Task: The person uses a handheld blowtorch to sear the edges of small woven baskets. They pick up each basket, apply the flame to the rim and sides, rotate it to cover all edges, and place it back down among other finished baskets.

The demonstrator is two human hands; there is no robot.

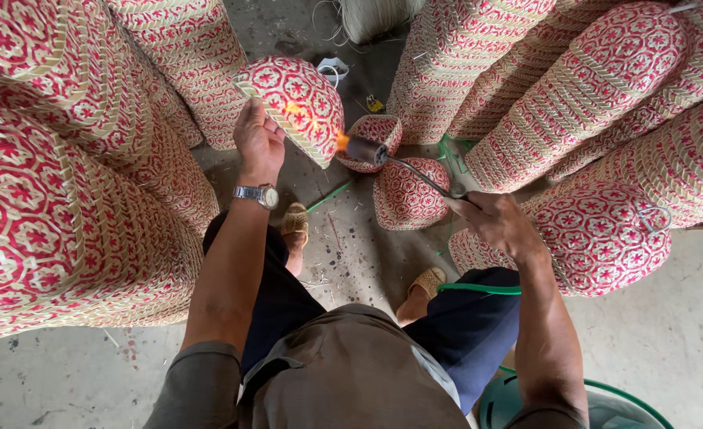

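My left hand (258, 143) grips the rim of a red-and-cream woven basket (296, 103), held up tilted with its patterned side facing me. My right hand (494, 221) holds a gas torch (383, 155) by its thin metal neck. The torch nozzle points left at the basket, and an orange flame (340, 141) licks its lower edge. A glow shows on the basket's surface. A silver watch (258, 195) sits on my left wrist.
Stacks of matching woven baskets (65, 183) (606, 87) tower on both sides. Two small baskets (405, 195) (375, 131) lie on the concrete floor ahead of my sandalled feet. A green hose (478, 289) runs over my right knee to a green gas cylinder (606, 405).
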